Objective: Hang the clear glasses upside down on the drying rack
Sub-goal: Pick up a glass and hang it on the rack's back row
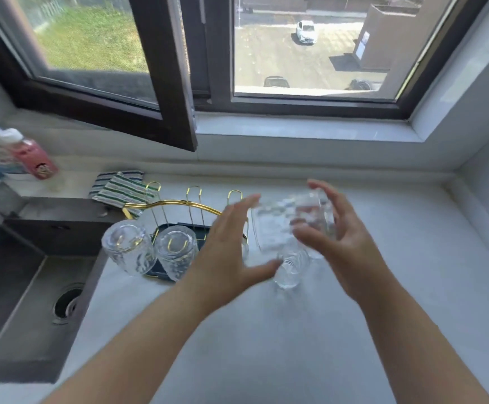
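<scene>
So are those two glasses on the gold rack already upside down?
Yes. Both hung glasses sit over prongs of the rack with their thick bases facing up; a gold loop shows through each base.

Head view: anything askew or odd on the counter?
Nothing spilled or broken. Two glasses already hang upside down on the gold rack. The only odd bit: the glass between the left hand and right hand is motion-blurred, so its tilt is unclear.

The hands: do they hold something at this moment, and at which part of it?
The right hand holds a blurred clear glass by its side wall. The left hand is open beside it; whether it touches the glass cannot be told.
</scene>
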